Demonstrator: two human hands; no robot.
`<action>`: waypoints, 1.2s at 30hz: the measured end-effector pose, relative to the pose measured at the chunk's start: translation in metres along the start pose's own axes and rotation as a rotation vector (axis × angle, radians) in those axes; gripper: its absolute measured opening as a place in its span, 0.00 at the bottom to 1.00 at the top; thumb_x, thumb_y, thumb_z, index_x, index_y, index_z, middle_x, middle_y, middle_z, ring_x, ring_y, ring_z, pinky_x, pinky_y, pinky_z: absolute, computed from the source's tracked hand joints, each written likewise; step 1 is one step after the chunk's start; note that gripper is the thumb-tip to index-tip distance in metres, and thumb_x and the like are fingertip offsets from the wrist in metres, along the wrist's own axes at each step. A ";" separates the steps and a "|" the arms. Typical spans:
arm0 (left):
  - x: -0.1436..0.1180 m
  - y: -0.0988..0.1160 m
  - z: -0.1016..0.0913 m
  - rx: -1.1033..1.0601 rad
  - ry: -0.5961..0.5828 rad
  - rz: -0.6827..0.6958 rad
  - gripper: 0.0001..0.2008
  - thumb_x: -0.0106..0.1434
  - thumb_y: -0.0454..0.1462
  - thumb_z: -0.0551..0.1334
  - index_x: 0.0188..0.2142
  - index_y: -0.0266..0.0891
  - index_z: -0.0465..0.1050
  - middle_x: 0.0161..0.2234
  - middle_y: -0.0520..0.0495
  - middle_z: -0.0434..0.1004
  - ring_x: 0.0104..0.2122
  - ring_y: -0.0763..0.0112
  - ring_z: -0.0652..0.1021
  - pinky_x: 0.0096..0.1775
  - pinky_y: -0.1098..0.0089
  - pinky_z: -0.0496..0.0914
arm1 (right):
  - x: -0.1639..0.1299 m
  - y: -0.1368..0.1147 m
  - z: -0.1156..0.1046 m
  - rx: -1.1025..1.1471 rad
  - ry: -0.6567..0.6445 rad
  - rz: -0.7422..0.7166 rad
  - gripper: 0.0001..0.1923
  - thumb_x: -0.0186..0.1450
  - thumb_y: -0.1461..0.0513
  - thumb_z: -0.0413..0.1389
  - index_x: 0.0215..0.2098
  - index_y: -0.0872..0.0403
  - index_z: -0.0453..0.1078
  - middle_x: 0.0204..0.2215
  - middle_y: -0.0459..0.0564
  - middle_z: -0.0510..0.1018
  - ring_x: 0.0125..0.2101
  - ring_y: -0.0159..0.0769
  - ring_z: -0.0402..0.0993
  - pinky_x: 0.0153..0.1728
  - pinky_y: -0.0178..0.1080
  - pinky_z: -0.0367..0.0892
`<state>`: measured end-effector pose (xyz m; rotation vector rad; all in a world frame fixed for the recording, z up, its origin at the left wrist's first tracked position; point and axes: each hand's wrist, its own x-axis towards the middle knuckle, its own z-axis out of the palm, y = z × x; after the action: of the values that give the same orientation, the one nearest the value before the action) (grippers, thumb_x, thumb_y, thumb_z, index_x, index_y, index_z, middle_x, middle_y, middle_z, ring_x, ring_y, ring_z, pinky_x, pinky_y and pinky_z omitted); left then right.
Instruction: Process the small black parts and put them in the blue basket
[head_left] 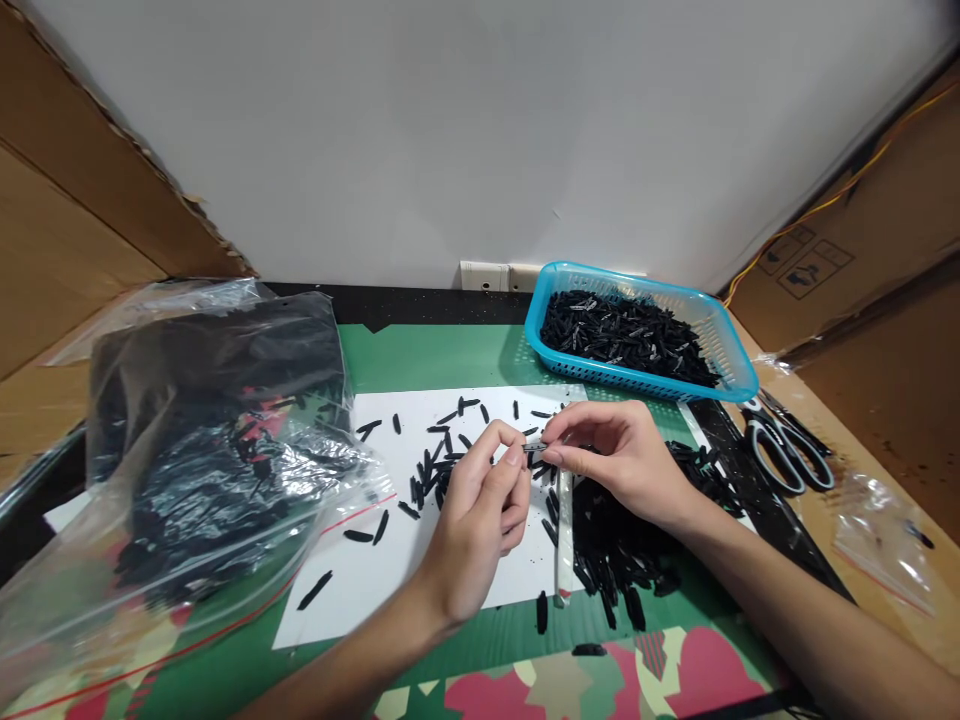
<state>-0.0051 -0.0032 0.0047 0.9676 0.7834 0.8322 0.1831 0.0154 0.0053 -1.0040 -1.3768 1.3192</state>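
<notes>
My left hand (484, 500) is closed, its thumb and forefinger pinching one end of a small, slim dark piece (533, 447) with a greyish sheen. At the other end, the thumb and fingertips of my right hand (626, 455) grip the same piece. Its exact kind is too small to make out. Below both hands lies a white sheet (337, 595) strewn with loose black elongated pieces (427, 475). A denser heap of similar black pieces (615, 540) lies under and in front of my right hand, partly hidden by it. A pale narrow strip (565, 540) separates the two groups.
A blue plastic basket (637, 380) full of black pieces stands at the back right. Scissors (784, 450) and a small clear bag (885, 540) lie at the right. A large clear zip bag (225, 480) holding black contents covers the left. Cardboard (862, 240) and a wall (480, 130) enclose the table.
</notes>
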 end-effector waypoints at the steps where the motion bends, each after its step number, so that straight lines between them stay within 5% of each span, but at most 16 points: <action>1: 0.000 0.000 0.000 0.002 0.000 0.003 0.17 0.76 0.50 0.55 0.35 0.44 0.58 0.19 0.63 0.50 0.16 0.82 0.50 0.18 0.81 0.47 | 0.000 -0.001 0.000 0.018 0.003 0.008 0.08 0.59 0.62 0.74 0.35 0.53 0.82 0.32 0.46 0.84 0.31 0.31 0.78 0.35 0.33 0.73; 14: 0.000 0.001 0.000 -0.007 -0.001 0.004 0.16 0.76 0.50 0.55 0.36 0.44 0.58 0.19 0.63 0.49 0.17 0.82 0.49 0.19 0.81 0.47 | 0.000 -0.003 0.002 0.014 0.003 0.017 0.08 0.58 0.62 0.74 0.34 0.53 0.82 0.31 0.47 0.84 0.31 0.31 0.77 0.33 0.33 0.72; 22: 0.001 -0.004 0.000 0.038 0.005 -0.018 0.19 0.76 0.53 0.54 0.35 0.43 0.59 0.21 0.62 0.48 0.18 0.81 0.47 0.19 0.80 0.46 | -0.004 -0.007 0.003 -0.187 -0.042 -0.067 0.05 0.63 0.62 0.70 0.35 0.54 0.81 0.33 0.48 0.84 0.32 0.33 0.77 0.33 0.35 0.70; 36: 0.000 -0.013 -0.004 0.305 0.126 0.067 0.17 0.76 0.51 0.55 0.36 0.44 0.61 0.24 0.59 0.50 0.22 0.77 0.51 0.22 0.75 0.48 | -0.014 -0.004 0.003 -0.730 -0.080 -0.448 0.07 0.73 0.68 0.55 0.46 0.54 0.74 0.36 0.52 0.81 0.35 0.37 0.76 0.37 0.38 0.70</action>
<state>-0.0057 -0.0058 -0.0090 1.2251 1.0104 0.8530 0.1830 0.0011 0.0079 -1.0141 -2.0677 0.5206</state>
